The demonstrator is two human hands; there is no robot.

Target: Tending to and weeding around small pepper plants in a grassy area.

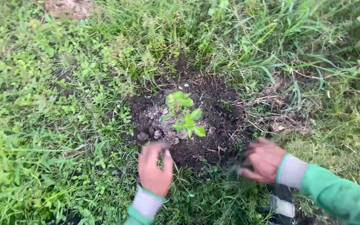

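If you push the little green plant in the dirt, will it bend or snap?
The little green plant would probably bend: its stem looks thin and its leaves soft. It likely weighs very little. The dark soil around it looks loose and crumbly, so a push might tip it over.

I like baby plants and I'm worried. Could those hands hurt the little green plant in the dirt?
Maybe. The left hand and right hand work at the edge of the dark soil patch, close to the seedling. A careless swipe might bend its thin stem or leaves. Pressing the loose soil unevenly could leave it leaning. The tall grass around might crowd it.
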